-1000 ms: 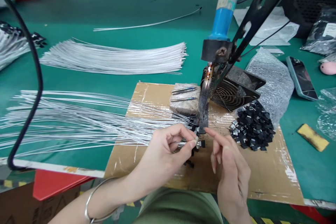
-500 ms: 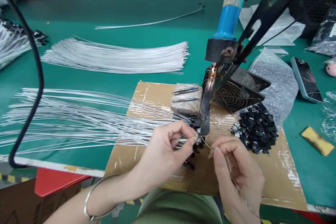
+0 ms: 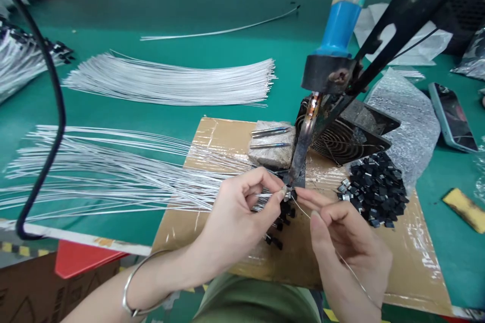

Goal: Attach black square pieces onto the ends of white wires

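Under the tip of the soldering iron, my left hand pinches a white wire near its end, beside a small black connector. My right hand holds a thin solder wire between thumb and fingers, and its extended index finger reaches the connector. The solder wire curves up from the right hand to the iron's tip. Several white wires run leftward from beneath my left hand, and black connectors lie below it on the cardboard. The exact joint is partly hidden by my fingertips.
Loose black connectors are piled right of the fan. Spare tips rest on a grey block. A thick wire bundle lies behind. A phone and yellow sponge are at right; a black cable hangs at left.
My right hand's index finger has stretched toward the connector, bringing that hand closer to the left one. The view has shifted slightly, while my left hand keeps its pinch.
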Available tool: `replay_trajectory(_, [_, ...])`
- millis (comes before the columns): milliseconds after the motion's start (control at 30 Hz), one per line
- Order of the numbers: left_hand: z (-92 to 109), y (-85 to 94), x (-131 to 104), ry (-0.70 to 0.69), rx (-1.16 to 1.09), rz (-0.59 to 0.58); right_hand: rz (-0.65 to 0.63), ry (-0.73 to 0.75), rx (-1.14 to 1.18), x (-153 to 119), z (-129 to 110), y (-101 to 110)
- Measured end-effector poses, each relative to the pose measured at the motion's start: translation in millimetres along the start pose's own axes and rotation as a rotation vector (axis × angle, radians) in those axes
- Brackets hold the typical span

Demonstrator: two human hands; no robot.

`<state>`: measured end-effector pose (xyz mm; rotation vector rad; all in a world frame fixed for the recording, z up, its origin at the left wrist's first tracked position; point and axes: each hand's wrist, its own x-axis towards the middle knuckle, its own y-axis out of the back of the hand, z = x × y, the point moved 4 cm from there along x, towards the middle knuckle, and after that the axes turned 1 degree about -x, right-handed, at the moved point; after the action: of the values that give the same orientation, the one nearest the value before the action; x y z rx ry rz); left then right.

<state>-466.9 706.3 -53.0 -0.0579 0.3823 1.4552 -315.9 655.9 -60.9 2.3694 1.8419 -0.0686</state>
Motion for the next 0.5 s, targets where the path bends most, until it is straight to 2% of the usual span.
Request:
replay_trajectory(233, [4, 2.7, 5, -0.019, -0.016, 0.011, -0.058, 0.067, 0.065, 9, 3, 1])
replay_trajectory(500, [10, 4.6, 7, -0.031, -0.005, 0.040, -0.038, 0.103, 0.068, 14, 1, -1])
